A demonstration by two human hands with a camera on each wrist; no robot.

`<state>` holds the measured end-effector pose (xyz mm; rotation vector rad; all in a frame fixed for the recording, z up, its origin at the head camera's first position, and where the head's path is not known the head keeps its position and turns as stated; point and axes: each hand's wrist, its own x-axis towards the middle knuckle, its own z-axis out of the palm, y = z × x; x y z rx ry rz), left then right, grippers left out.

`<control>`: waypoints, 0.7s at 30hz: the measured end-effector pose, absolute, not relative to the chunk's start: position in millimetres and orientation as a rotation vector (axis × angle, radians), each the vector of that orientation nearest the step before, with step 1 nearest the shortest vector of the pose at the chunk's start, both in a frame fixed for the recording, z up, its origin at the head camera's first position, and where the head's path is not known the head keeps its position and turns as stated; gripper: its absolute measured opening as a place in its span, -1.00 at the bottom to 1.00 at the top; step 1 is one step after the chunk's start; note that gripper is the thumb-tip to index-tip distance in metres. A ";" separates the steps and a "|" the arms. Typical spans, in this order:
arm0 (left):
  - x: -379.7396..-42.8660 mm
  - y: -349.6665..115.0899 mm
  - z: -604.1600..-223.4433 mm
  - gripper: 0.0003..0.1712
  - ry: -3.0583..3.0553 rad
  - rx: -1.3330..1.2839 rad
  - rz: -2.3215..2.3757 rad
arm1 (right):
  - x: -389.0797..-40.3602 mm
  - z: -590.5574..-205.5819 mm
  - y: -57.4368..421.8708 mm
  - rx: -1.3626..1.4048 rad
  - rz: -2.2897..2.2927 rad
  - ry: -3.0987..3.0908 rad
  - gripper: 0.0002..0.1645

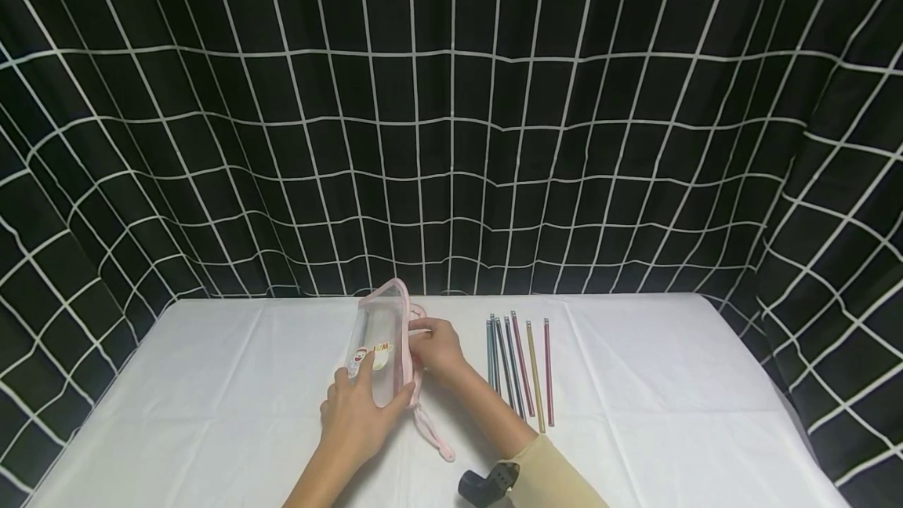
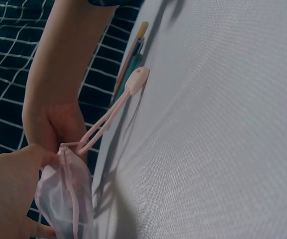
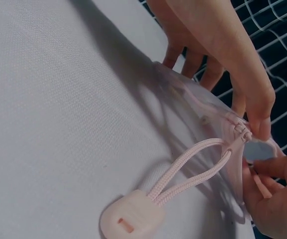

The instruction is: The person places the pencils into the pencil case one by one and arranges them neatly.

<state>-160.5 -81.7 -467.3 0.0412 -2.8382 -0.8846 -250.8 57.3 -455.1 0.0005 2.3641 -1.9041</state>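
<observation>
A clear pencil pouch (image 1: 381, 328) with pink edging and a cartoon print stands on its side on the white table. My left hand (image 1: 360, 418) grips its near end, thumb at the pink edge and fingers spread over the clear face. At the opening on the right side, my right hand (image 1: 437, 347) pinches the pink edge with thumb and fingers, as the right wrist view shows. The zipper (image 3: 240, 132) is parted there. From its slider hangs a pink cord loop with a pull tab (image 3: 133, 216). A thin bluish line shows through the pouch's film.
Several pencils (image 1: 518, 367) in blue, dark, pink and gold lie side by side right of the pouch, close to my right forearm. White cloth covers the table (image 1: 649, 414). A black curtain (image 1: 451, 139) with a white grid hangs behind it.
</observation>
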 end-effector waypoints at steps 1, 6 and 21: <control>-160.7 -81.5 -467.6 -0.01 -2.841 0.045 -0.885 | -250.8 -455.6 57.8 0.001 -1.911 2.359 -0.43; -161.2 -80.8 -468.1 0.01 -2.846 0.061 -0.887 | -251.2 -457.1 60.5 0.016 -1.981 2.285 -0.47; -161.3 -80.2 -467.6 0.00 -2.839 0.069 -0.886 | -241.9 -455.5 74.4 -0.026 -2.132 2.122 -0.54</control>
